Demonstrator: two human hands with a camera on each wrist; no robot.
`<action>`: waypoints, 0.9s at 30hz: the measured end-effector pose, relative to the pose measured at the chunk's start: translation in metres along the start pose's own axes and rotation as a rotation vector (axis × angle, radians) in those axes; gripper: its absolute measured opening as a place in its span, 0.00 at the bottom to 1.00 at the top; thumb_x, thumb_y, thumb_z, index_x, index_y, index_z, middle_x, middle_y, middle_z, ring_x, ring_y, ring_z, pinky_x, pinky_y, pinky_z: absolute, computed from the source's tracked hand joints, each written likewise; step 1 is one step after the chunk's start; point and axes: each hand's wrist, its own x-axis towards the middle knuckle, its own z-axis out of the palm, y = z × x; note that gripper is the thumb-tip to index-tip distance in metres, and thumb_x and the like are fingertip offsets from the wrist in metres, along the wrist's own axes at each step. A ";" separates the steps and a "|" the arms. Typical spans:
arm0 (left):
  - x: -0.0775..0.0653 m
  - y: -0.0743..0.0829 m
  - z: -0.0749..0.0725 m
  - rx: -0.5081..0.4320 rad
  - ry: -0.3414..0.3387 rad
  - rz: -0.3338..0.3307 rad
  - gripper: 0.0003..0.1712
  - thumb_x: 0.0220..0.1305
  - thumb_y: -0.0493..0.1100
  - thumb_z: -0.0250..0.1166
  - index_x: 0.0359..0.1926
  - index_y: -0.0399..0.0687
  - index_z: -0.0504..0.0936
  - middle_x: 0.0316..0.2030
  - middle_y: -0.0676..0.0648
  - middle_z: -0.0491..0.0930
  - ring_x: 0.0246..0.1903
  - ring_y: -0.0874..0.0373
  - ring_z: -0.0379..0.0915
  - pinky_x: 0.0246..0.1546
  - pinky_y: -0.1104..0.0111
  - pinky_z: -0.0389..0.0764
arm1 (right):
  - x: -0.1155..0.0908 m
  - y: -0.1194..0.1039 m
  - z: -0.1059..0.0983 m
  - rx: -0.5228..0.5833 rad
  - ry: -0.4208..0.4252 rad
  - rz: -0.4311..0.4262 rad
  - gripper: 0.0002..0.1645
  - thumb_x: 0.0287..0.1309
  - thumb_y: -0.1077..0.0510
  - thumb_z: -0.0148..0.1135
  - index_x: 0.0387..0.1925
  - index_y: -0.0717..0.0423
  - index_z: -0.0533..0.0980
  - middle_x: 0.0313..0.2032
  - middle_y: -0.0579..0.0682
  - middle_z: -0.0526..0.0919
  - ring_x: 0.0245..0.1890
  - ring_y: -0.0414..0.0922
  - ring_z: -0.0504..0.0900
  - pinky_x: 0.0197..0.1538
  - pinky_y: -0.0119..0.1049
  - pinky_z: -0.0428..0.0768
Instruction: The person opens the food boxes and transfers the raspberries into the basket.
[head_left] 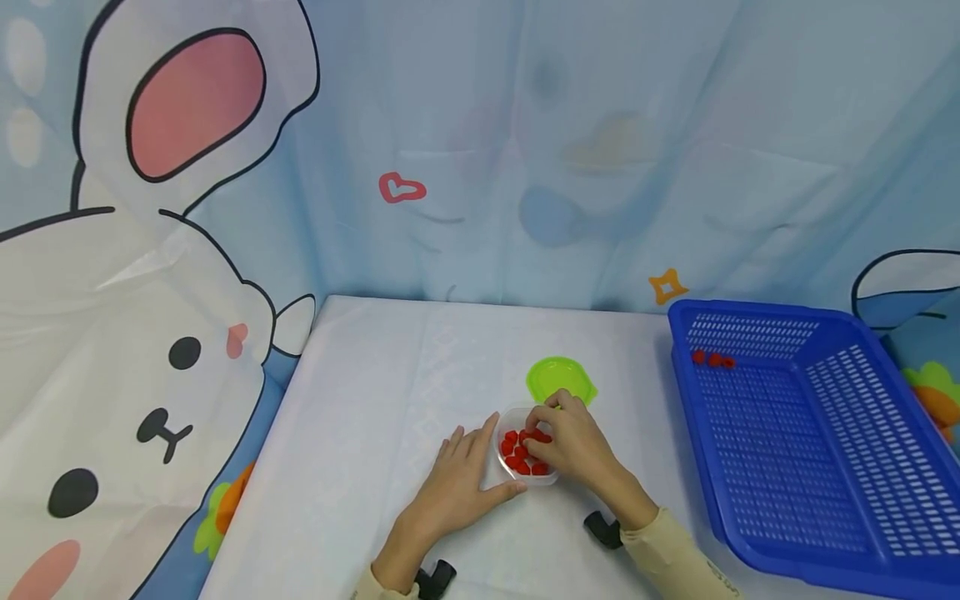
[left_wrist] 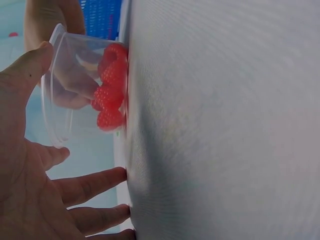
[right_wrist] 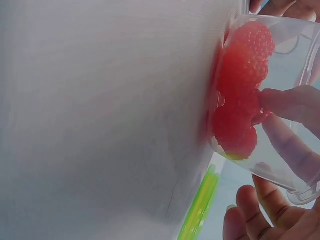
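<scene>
A clear plastic tub stands upright on the white-covered table, with several red raspberries in its bottom. My left hand is beside the tub, its fingers spread. In the left wrist view, the left thumb touches the tub's rim and other fingertips rest on the cloth. My right hand reaches into the tub from the right. In the right wrist view, its thumb and a finger pinch a raspberry among the others; its other fingers stay outside the wall.
A bright green lid lies flat just behind the tub. To the right stands a large blue slotted basket, with several red pieces in its far left corner. A printed curtain hangs along the table's back edge.
</scene>
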 end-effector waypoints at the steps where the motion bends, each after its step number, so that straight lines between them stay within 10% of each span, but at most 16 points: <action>1: 0.000 0.000 0.000 0.001 -0.002 -0.005 0.59 0.60 0.79 0.55 0.80 0.54 0.46 0.73 0.45 0.62 0.72 0.33 0.50 0.68 0.39 0.53 | 0.000 0.000 0.000 0.003 0.003 -0.003 0.11 0.44 0.59 0.78 0.26 0.46 0.81 0.38 0.49 0.72 0.39 0.48 0.71 0.37 0.40 0.74; 27: 0.001 -0.001 0.001 0.003 0.005 0.000 0.59 0.60 0.78 0.56 0.80 0.54 0.47 0.72 0.45 0.62 0.72 0.33 0.50 0.68 0.38 0.54 | -0.008 0.024 -0.002 0.508 0.027 -0.011 0.08 0.53 0.58 0.77 0.31 0.42 0.83 0.40 0.48 0.74 0.39 0.50 0.70 0.39 0.41 0.72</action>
